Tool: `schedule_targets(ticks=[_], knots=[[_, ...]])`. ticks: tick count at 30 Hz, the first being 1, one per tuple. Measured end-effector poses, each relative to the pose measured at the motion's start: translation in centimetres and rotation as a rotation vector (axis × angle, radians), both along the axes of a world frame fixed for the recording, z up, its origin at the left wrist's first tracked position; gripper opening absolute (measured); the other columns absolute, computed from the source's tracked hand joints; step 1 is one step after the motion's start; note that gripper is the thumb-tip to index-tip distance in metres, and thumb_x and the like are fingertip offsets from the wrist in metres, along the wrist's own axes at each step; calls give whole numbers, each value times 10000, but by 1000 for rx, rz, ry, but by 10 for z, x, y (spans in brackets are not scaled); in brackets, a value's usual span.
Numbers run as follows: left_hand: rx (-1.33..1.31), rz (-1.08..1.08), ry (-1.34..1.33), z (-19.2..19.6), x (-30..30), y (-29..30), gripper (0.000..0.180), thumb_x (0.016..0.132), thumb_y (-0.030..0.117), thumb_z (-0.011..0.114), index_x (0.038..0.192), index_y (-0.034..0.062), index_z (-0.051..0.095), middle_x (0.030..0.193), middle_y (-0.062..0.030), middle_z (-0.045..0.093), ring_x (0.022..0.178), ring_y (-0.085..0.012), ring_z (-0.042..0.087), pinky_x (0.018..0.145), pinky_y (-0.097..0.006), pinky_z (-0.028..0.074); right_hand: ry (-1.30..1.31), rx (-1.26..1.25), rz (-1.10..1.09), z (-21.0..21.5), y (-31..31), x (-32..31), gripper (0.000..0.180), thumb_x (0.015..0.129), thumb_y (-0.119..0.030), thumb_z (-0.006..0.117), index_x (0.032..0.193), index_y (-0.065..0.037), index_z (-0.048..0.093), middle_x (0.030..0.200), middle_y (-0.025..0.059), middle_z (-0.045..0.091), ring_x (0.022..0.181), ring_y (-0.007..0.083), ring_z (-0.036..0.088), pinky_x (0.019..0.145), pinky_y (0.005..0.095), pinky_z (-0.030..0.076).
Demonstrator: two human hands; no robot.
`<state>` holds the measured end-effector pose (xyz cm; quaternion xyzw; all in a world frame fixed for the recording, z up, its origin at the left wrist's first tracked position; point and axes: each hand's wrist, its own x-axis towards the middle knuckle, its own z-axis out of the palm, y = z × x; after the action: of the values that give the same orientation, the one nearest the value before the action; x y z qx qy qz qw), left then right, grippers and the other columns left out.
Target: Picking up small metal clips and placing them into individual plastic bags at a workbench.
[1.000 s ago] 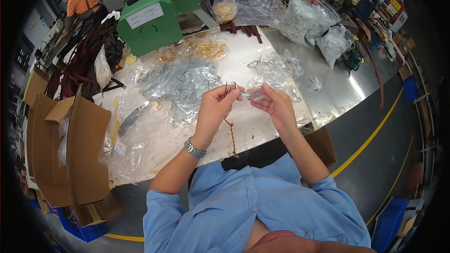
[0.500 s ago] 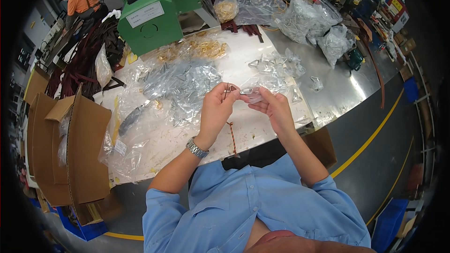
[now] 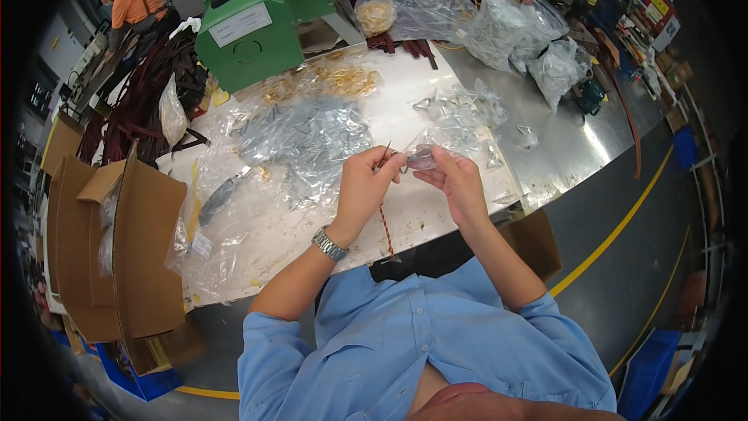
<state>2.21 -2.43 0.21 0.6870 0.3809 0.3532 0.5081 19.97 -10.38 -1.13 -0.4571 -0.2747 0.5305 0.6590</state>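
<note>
My left hand (image 3: 363, 187), with a metal watch (image 3: 329, 243) on its wrist, is closed over the white tabletop. A thin dark pointed tool (image 3: 387, 150) sticks up from its fingers; the exact kind is hidden by the grip. Below that hand a twisted orange-and-dark cord (image 3: 386, 231) runs down to the table's front edge. Thumb and fingers of my right hand (image 3: 460, 187) pinch a small clear plastic bag (image 3: 423, 157), whose near edge meets my left fingertips. Beyond my hands lie clear bags of triangular metal rings (image 3: 308, 140).
A green machine (image 3: 253, 39) stands at the back, near gold-coloured rings (image 3: 351, 78). Bulging clear bags (image 3: 506, 31) sit at the right rear. Open cardboard boxes (image 3: 148, 257) and dark red strips (image 3: 140, 101) are on the left. A person in orange (image 3: 136, 4) bends far left.
My left hand has shifted slightly right and tilted, and the thin tool's tip now points up more clearly. The small bag has turned a little between my hands.
</note>
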Motion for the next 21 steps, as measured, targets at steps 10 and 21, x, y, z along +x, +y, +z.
schedule_targets(ticks=[10, 21], knots=[[-280, -142, -158, -7, -2, 6, 233, 1045, 217, 682, 945, 25, 767, 701, 29, 681, 516, 13, 393, 470, -195, 263, 66, -25, 56, -5, 0, 6, 386, 1102, -296, 576, 1215, 59, 676, 1173, 191, 763, 1063, 257, 764, 991, 397, 610], [-295, -135, -163, -4, -2, 3, 235, 1043, 213, 682, 926, 25, 761, 689, 25, 671, 518, 11, 397, 472, -192, 264, 70, -46, 85, 0, 1, 3, 372, 1086, -278, 602, 1233, 52, 690, 1168, 163, 765, 1043, 229, 761, 988, 375, 600]])
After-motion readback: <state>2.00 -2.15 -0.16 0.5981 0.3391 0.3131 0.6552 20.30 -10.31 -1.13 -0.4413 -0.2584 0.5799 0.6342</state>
